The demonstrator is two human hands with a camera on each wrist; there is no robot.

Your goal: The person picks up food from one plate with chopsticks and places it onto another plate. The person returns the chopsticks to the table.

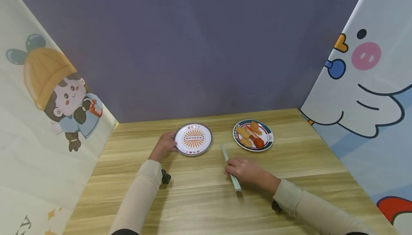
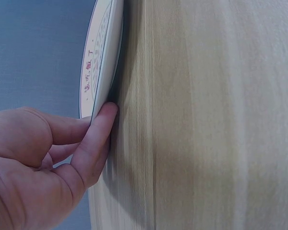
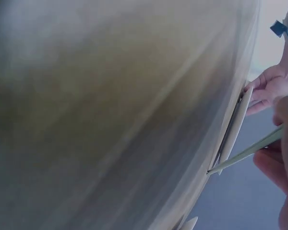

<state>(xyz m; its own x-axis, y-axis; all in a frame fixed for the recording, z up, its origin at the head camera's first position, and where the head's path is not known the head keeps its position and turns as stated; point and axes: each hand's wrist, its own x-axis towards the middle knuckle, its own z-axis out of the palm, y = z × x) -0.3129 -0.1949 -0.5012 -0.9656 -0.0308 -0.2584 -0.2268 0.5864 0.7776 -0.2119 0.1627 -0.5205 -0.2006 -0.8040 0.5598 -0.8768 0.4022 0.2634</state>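
My left hand point(image 1: 167, 142) pinches the left rim of a white plate point(image 1: 193, 139), thumb above and fingers beneath. The plate has a thin dark rim, an orange sunburst pattern and red characters. In the left wrist view the gripped side of the plate point(image 2: 102, 62) stands slightly off the table. My right hand point(image 1: 246, 170) holds a pair of pale green chopsticks point(image 1: 236, 183) around their middle. Their thin ends point away from me, between the two plates. The right wrist view shows the chopsticks point(image 3: 249, 149) side by side, their tips close to the tabletop; whether they touch it, I cannot tell.
Right of the white plate stands a second plate point(image 1: 269, 145) with a dark green rim, bearing fried pieces and a reddish drumstick point(image 1: 257, 142). Both rest on a wood-grain table point(image 1: 193, 206). A grey-blue panel point(image 1: 206, 49) closes the back, and printed cartoon sheets line both sides.
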